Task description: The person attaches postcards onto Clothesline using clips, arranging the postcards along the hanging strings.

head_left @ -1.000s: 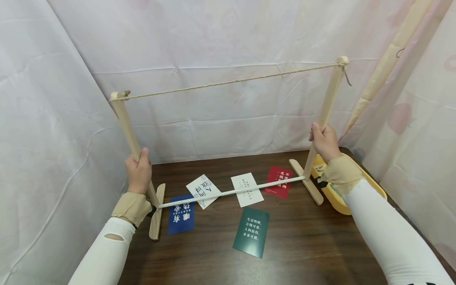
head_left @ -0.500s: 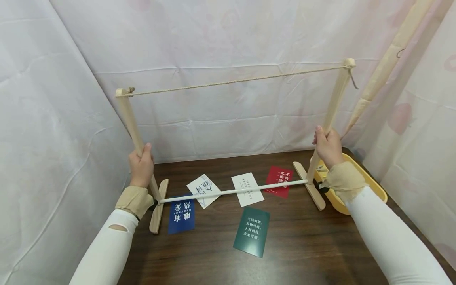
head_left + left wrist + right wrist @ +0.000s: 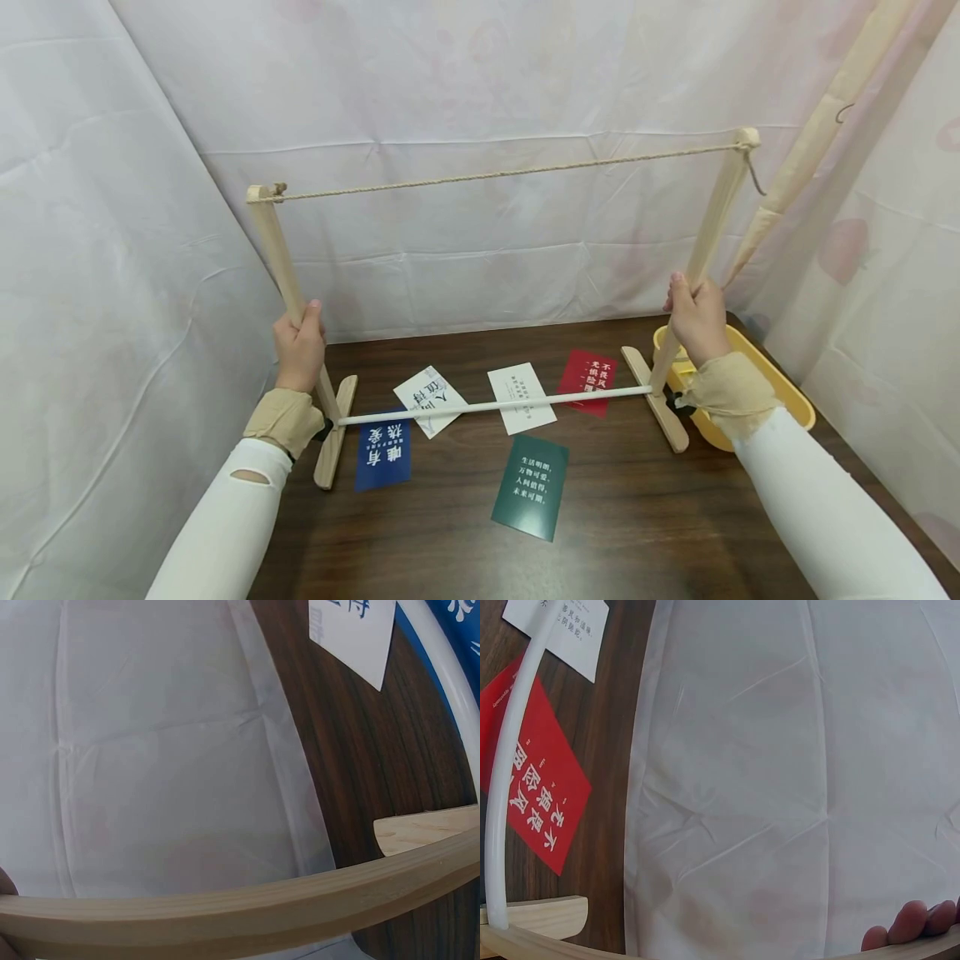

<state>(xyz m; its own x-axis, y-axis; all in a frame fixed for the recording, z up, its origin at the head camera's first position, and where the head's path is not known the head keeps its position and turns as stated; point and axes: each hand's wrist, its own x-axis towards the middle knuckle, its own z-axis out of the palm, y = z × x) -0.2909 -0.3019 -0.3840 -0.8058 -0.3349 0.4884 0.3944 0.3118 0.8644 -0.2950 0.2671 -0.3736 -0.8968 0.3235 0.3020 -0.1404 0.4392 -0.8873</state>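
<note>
A wooden stand (image 3: 711, 218) with two posts has twine (image 3: 480, 176) strung between its tops and a white rod (image 3: 487, 406) joining the posts low down. My left hand (image 3: 299, 348) grips the left post around its lower half. My right hand (image 3: 699, 318) holds the right post at a similar height, and its fingertips (image 3: 909, 921) show on the wood in the right wrist view. Each post rises from a flat wooden foot (image 3: 335, 433). Below and around the rod lie a blue card (image 3: 383, 462), a white card (image 3: 429, 400), another white card (image 3: 517, 383) and a red card (image 3: 587, 372).
A green card (image 3: 530, 487) lies in front of the rod on the dark wooden table (image 3: 420, 542). To the right, a yellow basket (image 3: 787, 400) stands partly behind my right wrist. White curtains (image 3: 480, 275) hang at the back and sides.
Both hands have moved the stand slightly to the right. Its left foot has shifted a little away from me, its right foot a little toward me. The cards have stayed put.
</note>
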